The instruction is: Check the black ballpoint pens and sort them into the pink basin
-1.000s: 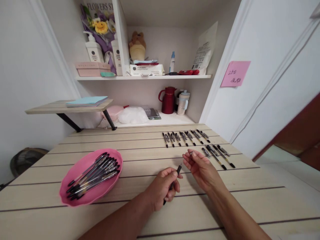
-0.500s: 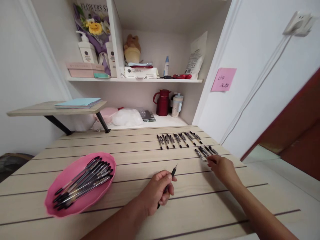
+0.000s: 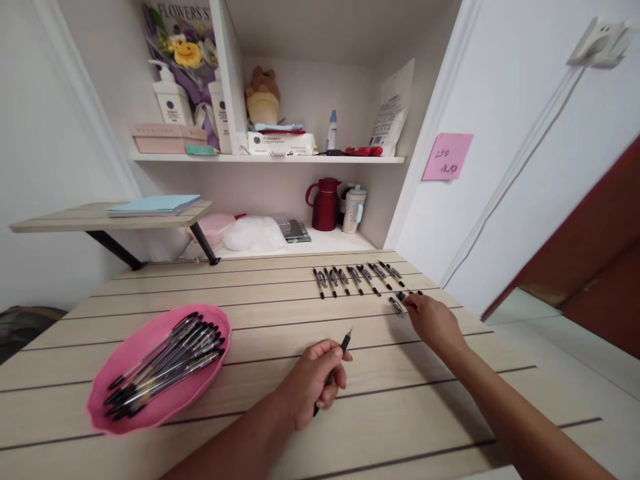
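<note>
My left hand (image 3: 317, 380) is closed around a black pen (image 3: 346, 341), whose bare writing tip points up and away from me. To the right, my right hand (image 3: 435, 323) reaches down to a small cluster of short, clear and black pen parts (image 3: 397, 306). Its fingertips are pinched together among them and hide most of the cluster, so what they grip cannot be made out. Beyond them, several disassembled-looking pens (image 3: 354, 280) lie side by side in a row. On the left, a pink bowl (image 3: 185, 395) holds a heap of clear-barrelled pens (image 3: 167, 367) with black ends.
A small raised shelf (image 3: 65, 217) with blue paper (image 3: 155, 205) stands at the back left of the slatted table (image 3: 270, 440). Behind are a red jug (image 3: 325, 205), a pale cup (image 3: 355, 210) and a plastic bag (image 3: 254, 233). A cable (image 3: 515, 180) runs down the right wall.
My right hand has shifted slightly left and up over the cluster of pen parts, covering more of it. My left hand keeps hold of the pen in nearly the same place.
</note>
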Motion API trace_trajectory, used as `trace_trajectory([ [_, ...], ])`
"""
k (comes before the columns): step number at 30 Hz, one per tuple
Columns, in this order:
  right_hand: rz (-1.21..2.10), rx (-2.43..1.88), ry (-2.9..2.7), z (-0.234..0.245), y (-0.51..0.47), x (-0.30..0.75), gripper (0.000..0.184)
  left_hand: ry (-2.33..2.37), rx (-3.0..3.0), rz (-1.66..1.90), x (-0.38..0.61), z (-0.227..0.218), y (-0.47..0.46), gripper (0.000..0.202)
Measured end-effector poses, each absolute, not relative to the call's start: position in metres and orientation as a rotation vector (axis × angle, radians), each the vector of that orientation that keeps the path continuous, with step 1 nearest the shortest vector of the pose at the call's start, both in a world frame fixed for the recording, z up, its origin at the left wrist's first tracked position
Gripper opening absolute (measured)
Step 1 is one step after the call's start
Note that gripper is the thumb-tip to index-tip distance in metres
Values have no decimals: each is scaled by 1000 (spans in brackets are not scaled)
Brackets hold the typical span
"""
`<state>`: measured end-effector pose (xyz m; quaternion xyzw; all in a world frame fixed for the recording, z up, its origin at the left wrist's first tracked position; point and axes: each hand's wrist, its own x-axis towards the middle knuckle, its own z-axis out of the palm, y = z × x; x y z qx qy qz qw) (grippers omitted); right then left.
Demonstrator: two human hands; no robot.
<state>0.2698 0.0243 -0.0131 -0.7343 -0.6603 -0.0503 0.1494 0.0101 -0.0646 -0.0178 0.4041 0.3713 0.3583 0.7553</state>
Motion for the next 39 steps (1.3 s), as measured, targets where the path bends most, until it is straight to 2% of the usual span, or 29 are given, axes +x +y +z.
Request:
trace_trajectory([
  [18, -150, -2256, -2040, -15, 88, 237, 27, 808, 856, 771, 11, -21, -62, 30],
  [30, -184, -2240, -2103, -21, 75, 241, 25, 800, 881, 781, 10, -21, -62, 28],
  [39, -181, -2274, -2001, -20, 73, 231, 36, 802, 896, 791, 10, -23, -62, 28],
])
